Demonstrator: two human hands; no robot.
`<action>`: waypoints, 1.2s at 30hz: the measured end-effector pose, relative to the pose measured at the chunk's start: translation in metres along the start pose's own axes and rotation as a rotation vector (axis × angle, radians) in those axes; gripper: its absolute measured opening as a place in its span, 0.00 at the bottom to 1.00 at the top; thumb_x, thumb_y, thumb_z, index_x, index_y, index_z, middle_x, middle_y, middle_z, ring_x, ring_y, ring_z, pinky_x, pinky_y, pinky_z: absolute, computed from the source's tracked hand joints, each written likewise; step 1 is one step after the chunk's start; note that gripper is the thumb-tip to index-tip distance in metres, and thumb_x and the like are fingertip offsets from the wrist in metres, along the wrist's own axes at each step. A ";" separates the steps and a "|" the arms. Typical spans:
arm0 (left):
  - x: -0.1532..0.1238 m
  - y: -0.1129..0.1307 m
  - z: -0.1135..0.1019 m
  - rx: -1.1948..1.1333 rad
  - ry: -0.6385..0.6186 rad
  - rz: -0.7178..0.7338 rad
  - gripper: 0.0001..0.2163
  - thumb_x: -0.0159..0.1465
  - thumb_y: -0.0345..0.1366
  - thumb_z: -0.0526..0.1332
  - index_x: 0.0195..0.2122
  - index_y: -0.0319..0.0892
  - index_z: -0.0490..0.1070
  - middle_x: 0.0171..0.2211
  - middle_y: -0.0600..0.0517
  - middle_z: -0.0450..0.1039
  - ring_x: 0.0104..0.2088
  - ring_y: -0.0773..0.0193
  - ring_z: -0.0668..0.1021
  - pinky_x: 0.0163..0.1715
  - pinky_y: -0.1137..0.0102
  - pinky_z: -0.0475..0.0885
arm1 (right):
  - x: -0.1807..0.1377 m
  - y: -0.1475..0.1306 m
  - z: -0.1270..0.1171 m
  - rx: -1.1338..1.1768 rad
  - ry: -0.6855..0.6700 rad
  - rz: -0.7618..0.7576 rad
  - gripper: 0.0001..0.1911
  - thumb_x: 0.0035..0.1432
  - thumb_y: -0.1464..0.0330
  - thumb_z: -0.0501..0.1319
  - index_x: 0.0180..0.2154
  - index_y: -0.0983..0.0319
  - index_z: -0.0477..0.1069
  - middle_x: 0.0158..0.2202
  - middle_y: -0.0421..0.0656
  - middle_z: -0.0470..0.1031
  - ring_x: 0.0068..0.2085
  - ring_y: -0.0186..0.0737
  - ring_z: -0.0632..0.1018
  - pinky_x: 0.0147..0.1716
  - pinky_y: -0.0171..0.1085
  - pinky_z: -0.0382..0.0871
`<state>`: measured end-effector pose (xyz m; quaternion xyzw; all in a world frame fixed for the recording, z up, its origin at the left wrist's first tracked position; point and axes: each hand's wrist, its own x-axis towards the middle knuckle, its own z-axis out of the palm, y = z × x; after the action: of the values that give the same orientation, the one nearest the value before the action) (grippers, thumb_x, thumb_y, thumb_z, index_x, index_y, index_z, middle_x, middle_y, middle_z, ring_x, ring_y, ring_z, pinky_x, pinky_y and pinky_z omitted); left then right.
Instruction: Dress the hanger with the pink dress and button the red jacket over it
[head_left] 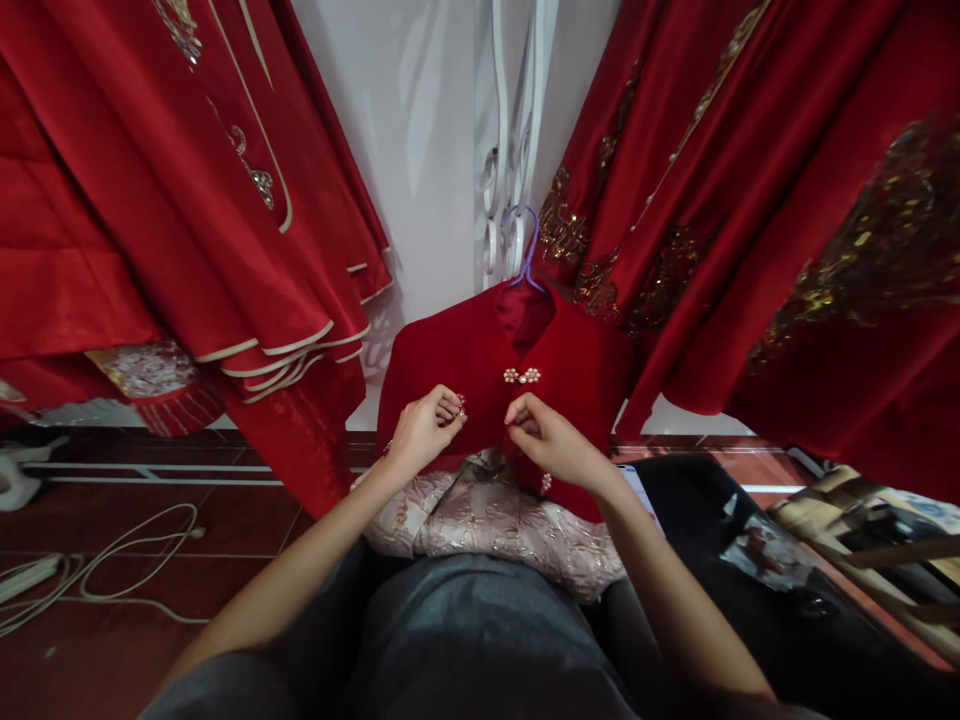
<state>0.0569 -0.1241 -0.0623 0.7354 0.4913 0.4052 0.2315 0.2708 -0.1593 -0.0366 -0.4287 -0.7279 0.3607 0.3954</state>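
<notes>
A red velvet jacket (581, 365) hangs on a purple hanger (527, 255) in front of me, its collar closed by a pearl clasp (521, 376). My left hand (422, 430) pinches the left front edge of the jacket, fingers curled. My right hand (547, 440) pinches the right front edge just below the clasp. The two hands are a few centimetres apart at chest height of the jacket. Another pearl button (545, 483) shows lower down. A pale embroidered skirt (495, 525) lies under the jacket, over my lap.
Red embroidered gowns hang at the left (172, 200) and right (757, 220). A white wall with a white metal rack (510, 140) stands behind. White cables and a power strip (30, 578) lie on the red tiled floor. A black bag (742, 550) is at my right.
</notes>
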 end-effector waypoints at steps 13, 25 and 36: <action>0.005 -0.015 0.003 -0.377 -0.084 -0.158 0.13 0.49 0.28 0.69 0.37 0.37 0.73 0.36 0.47 0.78 0.34 0.65 0.80 0.41 0.65 0.77 | 0.022 0.045 0.056 0.365 0.121 0.009 0.21 0.52 0.63 0.65 0.47 0.59 0.66 0.48 0.47 0.71 0.47 0.38 0.77 0.50 0.43 0.73; 0.006 -0.018 0.001 -0.360 -0.061 -0.162 0.14 0.51 0.30 0.67 0.39 0.36 0.74 0.40 0.45 0.79 0.38 0.62 0.81 0.45 0.62 0.76 | 0.020 0.048 0.057 0.278 0.111 -0.016 0.16 0.54 0.65 0.64 0.45 0.59 0.71 0.50 0.47 0.68 0.52 0.40 0.74 0.56 0.44 0.68; 0.004 -0.015 0.004 -0.455 0.017 -0.222 0.18 0.47 0.38 0.71 0.38 0.33 0.77 0.38 0.43 0.80 0.40 0.56 0.82 0.49 0.60 0.76 | 0.015 0.038 0.053 -0.021 0.097 -0.133 0.19 0.56 0.68 0.61 0.51 0.60 0.72 0.53 0.49 0.67 0.55 0.43 0.73 0.55 0.44 0.69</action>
<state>0.0527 -0.1138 -0.0737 0.6025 0.4673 0.4834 0.4301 0.2322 -0.1412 -0.0880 -0.4006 -0.7383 0.3050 0.4489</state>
